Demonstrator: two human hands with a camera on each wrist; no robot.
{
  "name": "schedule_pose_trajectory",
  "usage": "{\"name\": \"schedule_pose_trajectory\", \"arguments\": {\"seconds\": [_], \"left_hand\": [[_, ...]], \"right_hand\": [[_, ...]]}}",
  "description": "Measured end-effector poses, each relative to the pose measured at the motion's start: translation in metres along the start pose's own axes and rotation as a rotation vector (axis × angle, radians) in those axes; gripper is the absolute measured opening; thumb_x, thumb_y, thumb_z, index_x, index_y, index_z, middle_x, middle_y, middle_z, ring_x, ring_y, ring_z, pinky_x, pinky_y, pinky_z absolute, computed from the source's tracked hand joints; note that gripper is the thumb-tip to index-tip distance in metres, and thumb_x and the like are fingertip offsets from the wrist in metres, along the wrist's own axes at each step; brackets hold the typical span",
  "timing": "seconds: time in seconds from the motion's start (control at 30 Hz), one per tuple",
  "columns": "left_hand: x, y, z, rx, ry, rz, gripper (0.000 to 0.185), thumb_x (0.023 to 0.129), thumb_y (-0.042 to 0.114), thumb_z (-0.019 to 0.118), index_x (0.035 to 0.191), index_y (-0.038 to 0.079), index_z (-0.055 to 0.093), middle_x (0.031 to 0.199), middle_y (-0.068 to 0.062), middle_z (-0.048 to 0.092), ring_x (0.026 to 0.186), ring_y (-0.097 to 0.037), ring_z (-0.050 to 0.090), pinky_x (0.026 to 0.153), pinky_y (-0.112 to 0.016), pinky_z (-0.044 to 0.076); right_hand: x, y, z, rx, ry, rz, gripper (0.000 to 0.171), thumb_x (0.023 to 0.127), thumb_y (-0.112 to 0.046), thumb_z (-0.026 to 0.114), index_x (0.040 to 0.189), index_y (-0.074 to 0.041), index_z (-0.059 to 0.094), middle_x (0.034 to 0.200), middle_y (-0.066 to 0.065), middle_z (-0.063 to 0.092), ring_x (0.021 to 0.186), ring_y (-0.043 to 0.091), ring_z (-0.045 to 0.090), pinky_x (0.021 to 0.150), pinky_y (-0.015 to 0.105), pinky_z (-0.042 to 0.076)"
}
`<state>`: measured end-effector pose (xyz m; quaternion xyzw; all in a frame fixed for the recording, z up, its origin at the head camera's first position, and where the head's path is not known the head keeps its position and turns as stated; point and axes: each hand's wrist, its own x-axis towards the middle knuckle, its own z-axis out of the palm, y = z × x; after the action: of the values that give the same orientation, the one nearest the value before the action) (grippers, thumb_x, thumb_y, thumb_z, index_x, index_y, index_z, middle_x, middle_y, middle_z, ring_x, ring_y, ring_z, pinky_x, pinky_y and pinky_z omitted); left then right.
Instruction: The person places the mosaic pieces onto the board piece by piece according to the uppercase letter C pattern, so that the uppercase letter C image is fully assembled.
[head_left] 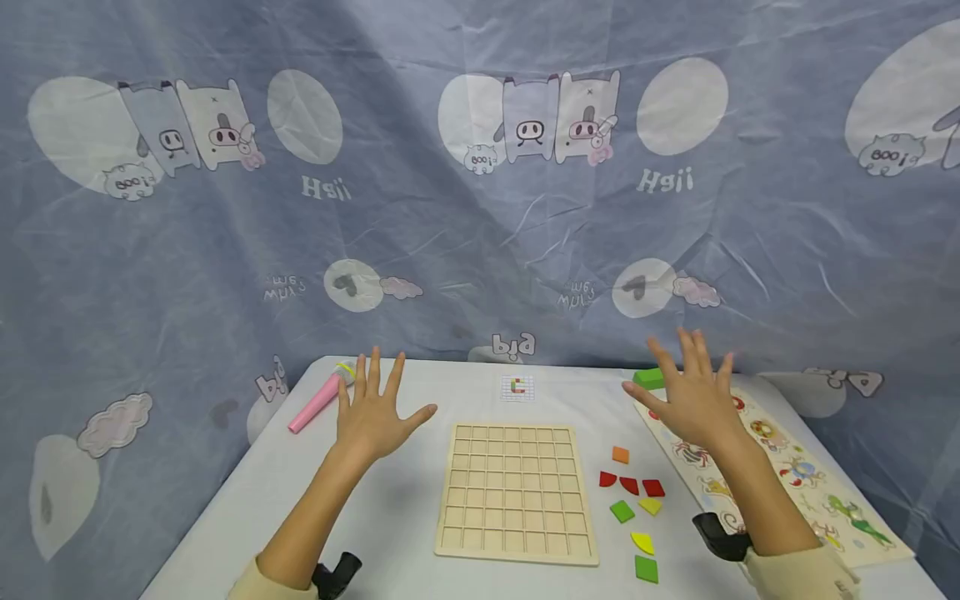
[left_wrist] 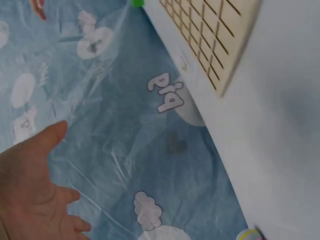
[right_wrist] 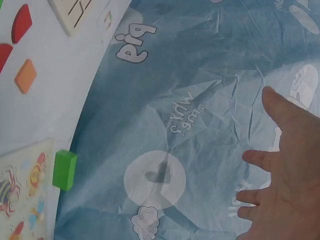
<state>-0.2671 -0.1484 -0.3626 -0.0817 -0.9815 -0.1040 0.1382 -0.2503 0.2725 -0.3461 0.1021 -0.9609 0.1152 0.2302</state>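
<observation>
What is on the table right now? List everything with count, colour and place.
Grid board: one, pale wood, empty cells, table centre.
Loose shape pieces: seven, right of the grid board; one orange, three red, two green, two yellow by colour, though one yellow lies against a green.
Animal puzzle board: one, pale with coloured animals, right edge of the table.
Green block: one, far right, by the animal puzzle board's top corner.
Pattern card: one, white with small red and green marks, far centre.
Pink tube: one, far left.
Table: one, white.
Backdrop cloth: blue, cartoon pigs.
Left hand: fingers spread, holding nothing.
Right hand: fingers spread, holding nothing.
</observation>
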Motion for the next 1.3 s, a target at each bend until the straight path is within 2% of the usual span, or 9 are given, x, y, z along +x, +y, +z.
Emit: {"name": "schedule_pose_trajectory", "arguments": {"seconds": [0.1, 0.2, 0.4, 0.5, 0.6, 0.73, 0.87, 1.1, 1.3], "left_hand": [[-0.003, 0.000, 0.006, -0.082, 0.059, -0.002, 0.086, 0.084, 0.063, 0.048, 0.149, 0.016, 0.016, 0.152, -0.019, 0.000, 0.138, -0.037, -0.007, 0.105, -0.063, 0.001], [-0.009, 0.001, 0.015, -0.199, 0.112, -0.018, 0.080, 0.087, 0.055, 0.052, 0.147, 0.012, 0.022, 0.151, -0.023, 0.005, 0.137, -0.040, -0.003, 0.104, -0.064, 0.007], [-0.021, 0.000, 0.048, -0.384, 0.167, -0.066, 0.073, 0.089, 0.043, 0.056, 0.145, 0.009, 0.024, 0.148, -0.025, 0.014, 0.137, -0.042, 0.003, 0.103, -0.064, 0.015], [-0.028, 0.001, 0.069, -0.453, 0.178, -0.078, 0.071, 0.090, 0.039, 0.058, 0.145, 0.007, 0.025, 0.147, -0.026, 0.018, 0.136, -0.044, 0.007, 0.100, -0.066, 0.020], [-0.034, 0.003, 0.090, -0.529, 0.184, -0.075, 0.071, 0.089, 0.036, 0.060, 0.144, 0.005, 0.026, 0.145, -0.026, 0.021, 0.134, -0.045, 0.016, 0.099, -0.065, 0.025], [-0.040, 0.001, 0.119, -0.651, 0.149, -0.053, 0.074, 0.088, 0.037, 0.060, 0.145, 0.006, 0.024, 0.145, -0.025, 0.020, 0.131, -0.046, 0.024, 0.099, -0.062, 0.028], [-0.046, -0.004, 0.147, -0.746, 0.064, -0.024, 0.075, 0.088, 0.039, 0.059, 0.146, 0.007, 0.022, 0.146, -0.024, 0.020, 0.132, -0.044, 0.023, 0.101, -0.060, 0.025], [-0.052, -0.013, 0.173, -0.672, -0.037, 0.042, 0.076, 0.087, 0.041, 0.060, 0.145, 0.006, 0.026, 0.146, -0.021, 0.028, 0.133, -0.041, 0.023, 0.103, -0.061, 0.022], [-0.055, -0.016, 0.177, -0.520, -0.077, 0.093, 0.077, 0.086, 0.047, 0.058, 0.144, 0.006, 0.028, 0.146, -0.014, 0.030, 0.136, -0.032, 0.022, 0.109, -0.052, 0.016]], "right_hand": [[-0.003, -0.004, 0.005, 0.065, 0.051, -0.021, 0.071, 0.086, -0.049, 0.058, 0.138, -0.005, 0.037, 0.143, 0.032, 0.019, 0.133, 0.049, 0.010, 0.099, 0.070, -0.002], [-0.007, -0.006, 0.015, 0.130, 0.101, -0.018, 0.059, 0.086, -0.039, 0.062, 0.130, -0.004, 0.047, 0.133, 0.029, 0.035, 0.121, 0.050, 0.031, 0.097, 0.067, 0.020], [-0.020, -0.006, 0.042, 0.210, 0.141, 0.039, 0.043, 0.086, -0.027, 0.066, 0.122, -0.006, 0.056, 0.098, 0.014, 0.056, 0.089, 0.032, 0.051, 0.071, 0.048, 0.045], [-0.029, -0.003, 0.055, 0.225, 0.144, 0.054, 0.040, 0.085, -0.024, 0.068, 0.120, -0.008, 0.058, 0.076, 0.003, 0.053, 0.065, 0.019, 0.048, 0.053, 0.032, 0.041], [-0.043, 0.001, 0.066, 0.254, 0.124, 0.082, 0.039, 0.085, -0.026, 0.067, 0.120, -0.010, 0.059, 0.066, -0.004, 0.047, 0.052, 0.011, 0.038, 0.043, 0.024, 0.032], [-0.065, 0.009, 0.080, 0.289, 0.057, 0.158, 0.039, 0.085, -0.031, 0.067, 0.118, -0.013, 0.059, 0.061, -0.006, 0.043, 0.045, 0.008, 0.033, 0.040, 0.022, 0.029], [-0.087, 0.017, 0.091, 0.306, -0.034, 0.273, 0.036, 0.084, -0.032, 0.068, 0.114, -0.013, 0.062, 0.055, -0.004, 0.038, 0.043, 0.008, 0.031, 0.039, 0.022, 0.028], [-0.123, 0.032, 0.109, 0.344, -0.187, 0.497, 0.041, 0.080, -0.037, 0.070, 0.113, -0.013, 0.064, 0.051, -0.002, 0.037, 0.043, 0.010, 0.032, 0.038, 0.022, 0.026], [-0.138, 0.037, 0.118, 0.332, -0.222, 0.519, 0.043, 0.077, -0.034, 0.073, 0.112, -0.011, 0.065, 0.050, -0.002, 0.039, 0.043, 0.011, 0.034, 0.039, 0.021, 0.026]]}}
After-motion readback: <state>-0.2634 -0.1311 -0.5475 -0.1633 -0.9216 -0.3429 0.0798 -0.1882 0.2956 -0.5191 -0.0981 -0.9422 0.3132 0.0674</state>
